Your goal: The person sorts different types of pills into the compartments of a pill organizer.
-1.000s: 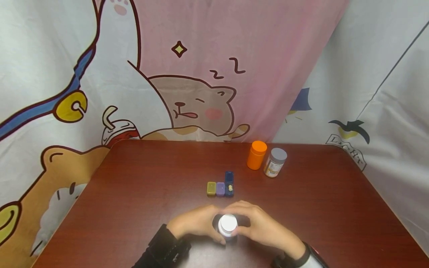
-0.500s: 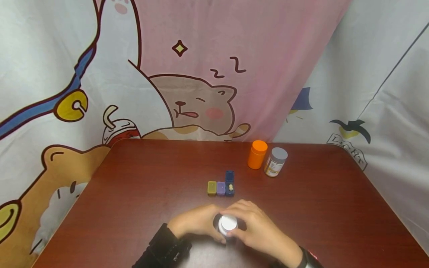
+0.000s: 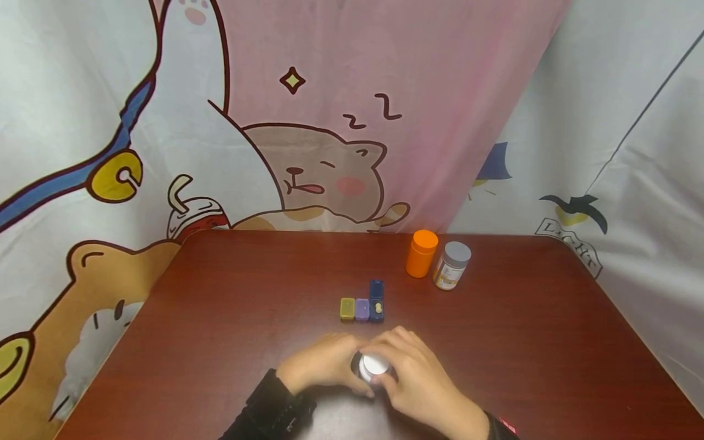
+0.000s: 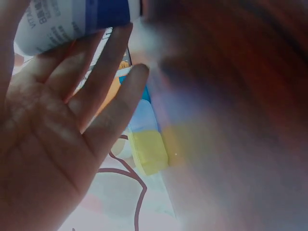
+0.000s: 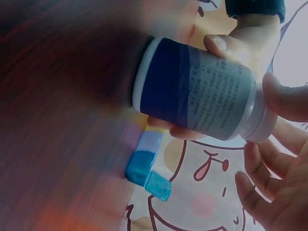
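A white bottle (image 3: pixel 374 366) with a blue-and-white printed label stands upright on the table near me. My left hand (image 3: pixel 324 365) holds it round the body, thumb on the near side. At the top, my right hand (image 3: pixel 415 379) pinches the white cap (image 5: pixel 261 126) between thumb and fingers; the cap is on the bottle. Just beyond the hands lies a small pill organizer (image 3: pixel 362 309) with yellow, purple and dark blue compartments. Its blue lid (image 3: pixel 376 289) is raised, and pale pills (image 3: pixel 378 308) lie in that compartment. The yellow and purple lids are down.
An orange bottle (image 3: pixel 421 254) stands at the back of the brown table (image 3: pixel 247 287). Close to its right is a white jar (image 3: pixel 451 266) with a grey lid. A printed cloth (image 3: pixel 440 110) with cartoon animals hangs behind the table.
My right hand has turned on the cap, its wrist swinging left and toward me. The left hand keeps its hold on the bottle, which stays in place.
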{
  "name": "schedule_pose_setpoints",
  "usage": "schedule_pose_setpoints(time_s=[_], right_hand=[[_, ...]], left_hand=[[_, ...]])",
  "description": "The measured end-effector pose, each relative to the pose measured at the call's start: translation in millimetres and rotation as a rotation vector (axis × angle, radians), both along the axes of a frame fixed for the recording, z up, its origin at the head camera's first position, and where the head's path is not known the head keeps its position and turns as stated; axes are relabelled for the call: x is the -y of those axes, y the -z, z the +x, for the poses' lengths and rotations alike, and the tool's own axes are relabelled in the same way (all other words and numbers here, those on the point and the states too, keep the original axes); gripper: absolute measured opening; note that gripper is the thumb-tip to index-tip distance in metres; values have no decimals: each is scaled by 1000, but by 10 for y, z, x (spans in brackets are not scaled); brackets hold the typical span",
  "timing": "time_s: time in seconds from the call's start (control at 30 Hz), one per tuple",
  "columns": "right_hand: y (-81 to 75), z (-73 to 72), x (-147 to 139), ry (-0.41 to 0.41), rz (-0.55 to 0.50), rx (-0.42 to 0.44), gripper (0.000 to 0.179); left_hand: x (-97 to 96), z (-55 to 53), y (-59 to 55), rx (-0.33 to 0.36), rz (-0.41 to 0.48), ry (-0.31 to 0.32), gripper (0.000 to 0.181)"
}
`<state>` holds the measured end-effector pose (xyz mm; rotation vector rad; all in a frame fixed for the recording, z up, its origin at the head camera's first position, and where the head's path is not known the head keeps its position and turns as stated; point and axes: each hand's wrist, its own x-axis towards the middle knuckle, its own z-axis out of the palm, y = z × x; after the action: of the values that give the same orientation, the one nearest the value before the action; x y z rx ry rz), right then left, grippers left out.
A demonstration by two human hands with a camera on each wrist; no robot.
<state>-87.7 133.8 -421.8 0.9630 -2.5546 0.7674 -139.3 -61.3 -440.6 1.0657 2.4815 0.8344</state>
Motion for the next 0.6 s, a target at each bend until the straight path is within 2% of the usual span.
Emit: schedule_pose_setpoints(time_s=[0.17, 0.33, 0.6], right_hand=[[-1, -58, -57, -10, 12, 22, 41], [-45, -167, -207, 43, -25, 47, 41], [-97, -429, -643, 197, -81, -2, 43]], left_hand=[[6, 28, -27, -32, -12, -8, 59], [9, 48, -45, -42, -22, -28, 75], [57, -1, -70, -37, -46, -47, 65]])
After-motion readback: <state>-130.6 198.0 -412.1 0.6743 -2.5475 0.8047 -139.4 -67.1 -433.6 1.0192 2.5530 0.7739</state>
